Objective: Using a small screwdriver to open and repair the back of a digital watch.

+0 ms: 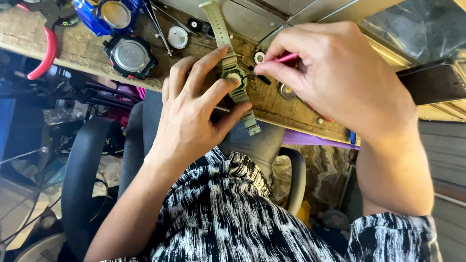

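Note:
An olive-green wristwatch [232,73] lies face down on a worn wooden bench [82,46], its strap running from the far side to the near edge. My left hand [196,109] presses on it, fingers and thumb pinching the case from the left. My right hand [335,73] grips a thin tool with a pink-red handle [287,57], whose dark tip touches the back of the watch case.
On the bench lie a black-and-red watch case [130,56], a blue watch case [108,14], red-handled pliers [46,48], tweezers [158,22], a round white movement [177,37] and small loose parts. A dark phone [434,83] sits at right. A black chair armrest [80,170] is below.

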